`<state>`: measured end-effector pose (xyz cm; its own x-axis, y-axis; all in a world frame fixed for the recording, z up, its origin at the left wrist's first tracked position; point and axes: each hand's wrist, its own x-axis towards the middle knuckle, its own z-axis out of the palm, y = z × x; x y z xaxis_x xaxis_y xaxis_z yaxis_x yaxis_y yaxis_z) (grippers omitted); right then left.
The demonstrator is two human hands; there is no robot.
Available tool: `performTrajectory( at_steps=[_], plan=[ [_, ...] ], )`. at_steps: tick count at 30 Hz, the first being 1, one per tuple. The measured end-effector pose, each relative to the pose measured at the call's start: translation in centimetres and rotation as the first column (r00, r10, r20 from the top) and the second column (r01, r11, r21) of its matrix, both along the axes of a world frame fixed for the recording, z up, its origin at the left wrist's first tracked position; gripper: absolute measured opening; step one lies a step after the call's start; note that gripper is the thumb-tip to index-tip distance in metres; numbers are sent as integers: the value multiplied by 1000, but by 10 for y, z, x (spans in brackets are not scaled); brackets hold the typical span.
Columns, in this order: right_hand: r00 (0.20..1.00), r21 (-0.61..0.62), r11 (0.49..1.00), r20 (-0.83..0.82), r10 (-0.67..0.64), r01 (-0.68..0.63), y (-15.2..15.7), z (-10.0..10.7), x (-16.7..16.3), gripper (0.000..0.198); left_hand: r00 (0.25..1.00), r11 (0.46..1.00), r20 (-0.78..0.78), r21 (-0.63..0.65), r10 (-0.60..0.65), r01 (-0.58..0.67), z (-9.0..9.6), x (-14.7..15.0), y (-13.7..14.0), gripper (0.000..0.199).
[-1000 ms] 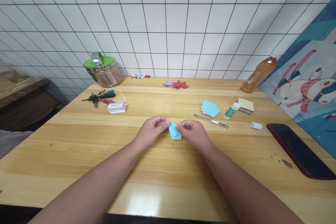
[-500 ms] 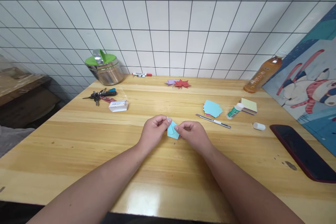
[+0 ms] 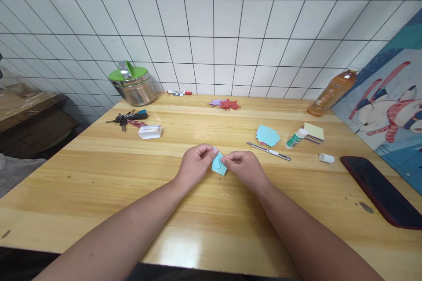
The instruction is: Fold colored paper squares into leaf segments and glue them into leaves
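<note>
A small piece of folded light-blue paper (image 3: 218, 166) is held between my two hands over the middle of the wooden table. My left hand (image 3: 198, 161) pinches its upper left edge between thumb and fingers. On the other side, my right hand (image 3: 242, 165) has thumb and forefinger closed on the right edge. A folded flap shows on the paper's face; parts of its edges are hidden under my fingertips. To the right of my hands lie a craft knife (image 3: 268, 151) and a loose stack of light-blue sheets (image 3: 268, 135).
Right: a glue stick (image 3: 296, 138), its white cap (image 3: 326, 158), a paper pad (image 3: 314, 133), a phone (image 3: 379, 191) and a tea bottle (image 3: 332, 93). Back: paper leaves (image 3: 230, 104), a marker (image 3: 179, 93), a green-lidded steel pot (image 3: 133, 85). Left: keys (image 3: 127, 118) and a small white box (image 3: 150, 131).
The view has shifted very slightly. Both hands keep their pinch on the folded light-blue paper, and its shape looks nearly the same.
</note>
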<state>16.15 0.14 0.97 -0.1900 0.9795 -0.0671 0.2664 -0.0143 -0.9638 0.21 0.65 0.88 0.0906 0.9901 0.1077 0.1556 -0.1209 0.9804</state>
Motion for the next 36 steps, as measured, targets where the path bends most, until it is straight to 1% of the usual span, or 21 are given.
performTrajectory(
  at_steps=[6,9,11,13,15,16,18,20,23,25,27,30,32,34,36],
  plan=[
    [998,-50,998,-59,-30,27,-2,6,-2,23,995,994,-86,104,55,-46,2,3,-4,26],
    [998,-55,998,-60,-21,18,-2,4,-3,24,995,990,-68,129,67,-58,2,4,-5,25],
    [997,-53,999,-76,-1,-3,-2,2,-4,25,999,993,-37,118,35,-31,2,4,-5,26],
    [993,-25,1000,-119,-2,-1,-1,2,-3,27,998,995,-39,89,-42,46,2,2,-4,26],
    [986,31,999,-164,-18,23,-1,4,-1,27,987,990,-108,61,-118,125,1,1,-5,28],
    [984,60,998,-175,-19,30,-1,5,0,25,978,987,-160,57,-137,147,1,1,-5,28],
    [987,93,995,-158,-7,22,-1,7,2,22,953,984,-271,82,-132,160,2,1,-7,28],
    [993,98,995,-118,0,12,-2,8,2,19,929,977,-355,136,-107,165,4,2,-8,26],
    [997,106,994,-80,-13,22,-3,8,1,17,906,962,-409,185,-110,201,6,2,-9,24],
    [997,108,994,-78,-23,32,-4,9,1,16,901,957,-407,168,-150,235,5,1,-9,23],
    [996,119,991,-72,-50,59,-4,11,0,16,897,958,-386,96,-215,271,2,1,-8,26],
    [991,180,974,-45,-128,135,-4,12,-1,16,907,956,-308,-28,-287,293,-2,2,-8,34],
    [986,202,965,-46,-163,169,-4,11,-3,17,918,949,-242,-70,-315,308,-2,2,-7,37],
    [985,156,975,-89,-146,158,-3,9,-4,18,924,939,-170,-102,-342,328,-1,2,-7,37],
    [982,65,991,-156,-104,115,-3,8,-4,21,939,936,-74,-140,-335,323,0,1,-6,33]
  ],
)
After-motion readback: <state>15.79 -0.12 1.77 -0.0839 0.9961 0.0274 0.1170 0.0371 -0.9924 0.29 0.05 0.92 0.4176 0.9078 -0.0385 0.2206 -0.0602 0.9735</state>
